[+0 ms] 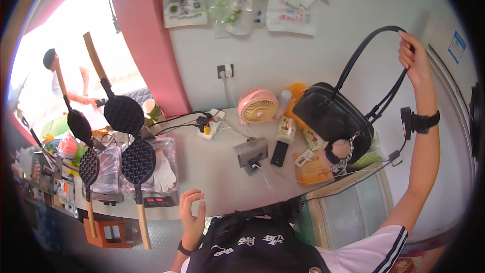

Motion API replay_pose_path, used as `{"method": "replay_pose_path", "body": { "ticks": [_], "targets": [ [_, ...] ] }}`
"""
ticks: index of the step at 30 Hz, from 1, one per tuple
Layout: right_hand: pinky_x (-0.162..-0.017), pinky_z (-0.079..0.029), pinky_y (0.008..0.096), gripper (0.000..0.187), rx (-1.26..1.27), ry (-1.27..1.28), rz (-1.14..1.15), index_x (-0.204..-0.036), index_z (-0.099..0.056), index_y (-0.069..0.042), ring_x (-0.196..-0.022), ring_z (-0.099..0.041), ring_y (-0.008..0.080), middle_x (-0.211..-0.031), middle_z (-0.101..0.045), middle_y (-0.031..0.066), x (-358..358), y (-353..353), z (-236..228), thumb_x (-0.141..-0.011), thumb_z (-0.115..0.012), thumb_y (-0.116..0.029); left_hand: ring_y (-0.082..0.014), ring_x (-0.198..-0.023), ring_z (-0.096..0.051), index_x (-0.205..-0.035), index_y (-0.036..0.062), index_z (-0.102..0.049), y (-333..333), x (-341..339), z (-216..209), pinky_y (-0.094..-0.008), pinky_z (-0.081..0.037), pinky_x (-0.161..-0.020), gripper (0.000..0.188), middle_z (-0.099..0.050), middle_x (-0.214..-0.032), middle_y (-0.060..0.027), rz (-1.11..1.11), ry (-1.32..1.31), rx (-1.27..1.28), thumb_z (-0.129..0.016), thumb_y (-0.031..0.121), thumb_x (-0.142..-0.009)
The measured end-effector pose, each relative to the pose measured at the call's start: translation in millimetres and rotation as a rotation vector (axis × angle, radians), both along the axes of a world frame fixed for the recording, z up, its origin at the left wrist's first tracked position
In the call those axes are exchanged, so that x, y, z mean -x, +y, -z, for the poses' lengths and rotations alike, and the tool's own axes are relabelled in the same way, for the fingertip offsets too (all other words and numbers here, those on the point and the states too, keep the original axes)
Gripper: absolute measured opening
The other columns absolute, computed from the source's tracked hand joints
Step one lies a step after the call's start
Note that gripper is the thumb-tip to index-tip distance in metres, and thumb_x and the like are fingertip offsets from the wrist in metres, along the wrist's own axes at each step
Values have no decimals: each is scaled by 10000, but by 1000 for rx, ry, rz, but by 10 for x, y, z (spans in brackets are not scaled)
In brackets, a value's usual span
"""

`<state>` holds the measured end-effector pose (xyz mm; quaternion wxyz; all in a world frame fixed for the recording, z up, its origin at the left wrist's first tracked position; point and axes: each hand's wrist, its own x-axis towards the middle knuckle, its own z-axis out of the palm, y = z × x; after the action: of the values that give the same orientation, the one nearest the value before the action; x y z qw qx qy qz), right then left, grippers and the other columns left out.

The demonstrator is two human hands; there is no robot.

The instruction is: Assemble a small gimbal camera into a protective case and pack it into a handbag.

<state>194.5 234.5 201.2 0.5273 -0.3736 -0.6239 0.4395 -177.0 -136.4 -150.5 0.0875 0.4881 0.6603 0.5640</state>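
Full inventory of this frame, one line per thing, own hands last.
handbag: 1, black with long straps, hanging above the counter's right end
plush charm: 1, beige, hanging from the handbag
counter: 1, white, centre
desk fan: 1, pink and yellow, back of counter
phone: 1, black, flat on counter
power strip: 1, white, cables plugged in
waffle irons: 2, black, open, wooden handles, left
white gloves: 1 pair, beside the irons
wall bags: several, pale, on wall
other person: 1, outside at left
right hand: raised, gripping the handbag straps
left hand: fingers curled, empty, at counter's near edge
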Motion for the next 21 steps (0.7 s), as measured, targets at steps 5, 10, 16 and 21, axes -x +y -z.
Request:
{"method": "replay_pose_path", "body": {
  "ticks": [5, 10, 16, 21],
  "targets": [
    [-370, -163, 239, 372, -56, -15, 48, -622, -385, -169, -345, -181, 34, -457, -257, -102, -250, 529, 166, -839, -674, -256, -245, -879, -580, -933, -9, -594, 146, -281, 39, -329, -478, -790, 197, -583, -1005, -140, 3, -3, 5, -574, -79, -750],
    [-376, -171, 244, 363, -50, -1, 21, -602, -412, -165, -347, -191, 41, -446, -271, -94, -437, 1031, 396, -826, -683, -257, -240, -870, -580, -935, -12, -591, 215, -597, 99, -318, -477, -776, 180, -576, -998, -145, -35, -18, 76, -573, -79, -769],
    [-389, -161, 236, 291, -43, -183, -50, -660, -498, -118, -365, -194, 33, -453, -273, -98, -557, 1414, 641, -824, -688, -266, -245, -851, -569, -928, -18, -582, 181, -984, 315, -329, -456, -776, 152, -582, -984, -145, -128, -21, 134, -573, -77, -788],
    [-399, -154, 238, 274, -48, -155, -72, -692, -528, -94, -375, -190, 34, -453, -272, -96, -635, 1854, 846, -820, -691, -273, -222, -844, -571, -946, -19, -579, 96, -1271, 388, -305, -470, -758, 136, -575, -1007, -140, -171, 17, 151, -565, -53, -816]
  ]
}}
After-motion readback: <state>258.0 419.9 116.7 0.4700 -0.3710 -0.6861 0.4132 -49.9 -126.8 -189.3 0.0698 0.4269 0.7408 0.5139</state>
